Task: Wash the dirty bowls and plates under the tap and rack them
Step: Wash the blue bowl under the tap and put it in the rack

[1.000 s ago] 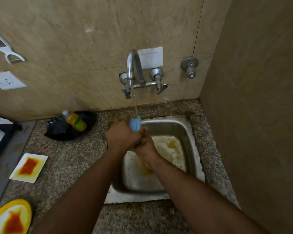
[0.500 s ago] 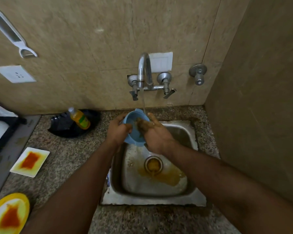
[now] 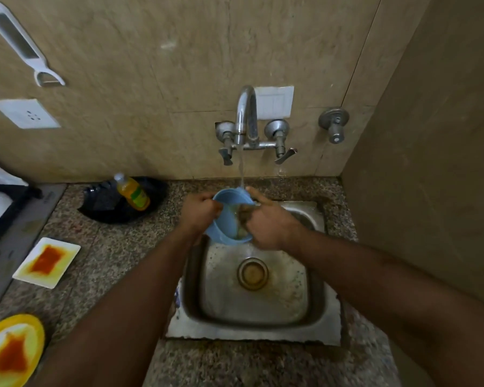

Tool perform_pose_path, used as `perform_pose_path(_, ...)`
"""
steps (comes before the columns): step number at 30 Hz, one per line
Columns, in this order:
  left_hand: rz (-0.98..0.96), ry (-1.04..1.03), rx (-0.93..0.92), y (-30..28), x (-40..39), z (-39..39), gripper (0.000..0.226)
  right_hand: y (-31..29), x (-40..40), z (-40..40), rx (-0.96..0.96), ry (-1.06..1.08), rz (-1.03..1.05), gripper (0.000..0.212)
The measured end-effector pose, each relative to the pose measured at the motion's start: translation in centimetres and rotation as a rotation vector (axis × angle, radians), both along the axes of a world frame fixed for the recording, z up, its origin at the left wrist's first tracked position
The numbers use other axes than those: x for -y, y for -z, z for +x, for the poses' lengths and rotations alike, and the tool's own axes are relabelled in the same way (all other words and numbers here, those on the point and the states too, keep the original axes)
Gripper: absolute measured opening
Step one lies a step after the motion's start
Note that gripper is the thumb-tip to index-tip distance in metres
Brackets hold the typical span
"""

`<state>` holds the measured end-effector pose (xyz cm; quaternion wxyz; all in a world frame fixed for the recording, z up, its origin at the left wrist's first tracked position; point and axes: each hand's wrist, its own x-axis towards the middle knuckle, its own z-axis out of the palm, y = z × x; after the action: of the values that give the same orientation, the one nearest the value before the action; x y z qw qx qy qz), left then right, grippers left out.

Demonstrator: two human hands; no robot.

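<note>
Granite counter (image 3: 118,275) surrounds the sink (image 3: 330,322). At its back edge the blue bowl (image 3: 224,236) is gripped by the left hand (image 3: 200,212) while its inside is rubbed by the curled right hand (image 3: 266,223). The bowl is best kept tilted under the stream (image 3: 241,171).

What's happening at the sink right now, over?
Left hand grips blue bowl rim. Right hand scrubs inside it under the tap stream. Nothing in the way.
</note>
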<state>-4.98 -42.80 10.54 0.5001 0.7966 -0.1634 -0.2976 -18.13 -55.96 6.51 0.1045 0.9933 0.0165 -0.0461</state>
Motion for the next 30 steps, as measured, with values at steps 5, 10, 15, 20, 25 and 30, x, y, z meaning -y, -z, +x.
perform_pose_path(5, -0.182, -0.092, -0.144, 1.3, 1.8, 0.8, 0.072, -1.1, 0.9, 2.8, -0.021, 0.121, -0.075, 0.035)
perform_pose_path(10, -0.341, -0.297, -0.051, 3.9, 1.0, -4.3, 0.079, 0.0, -1.7, 2.9, 0.131, 0.412, 0.364, 0.018)
perform_pose_path(15, -0.191, -0.37, 0.071, 3.3, 0.4, -3.4, 0.066, 2.5, -2.4, 0.3, 0.192, 0.165, 0.369, 0.029)
perform_pose_path(20, 0.065, -0.033, -0.171, 1.2, -0.9, -1.3, 0.027, 1.9, 2.5, -0.1, 0.092, -0.123, -0.104, 0.028)
perform_pose_path(25, -0.069, -0.098, -0.101, 1.8, -0.1, 0.0, 0.05, 0.4, -1.1, 1.7, -0.008, 0.137, -0.015, 0.034)
perform_pose_path(30, -0.282, -0.408, -0.058, 4.1, -0.8, -5.0, 0.084, 1.7, -4.1, 1.0, -0.015, 0.348, 0.315, 0.022)
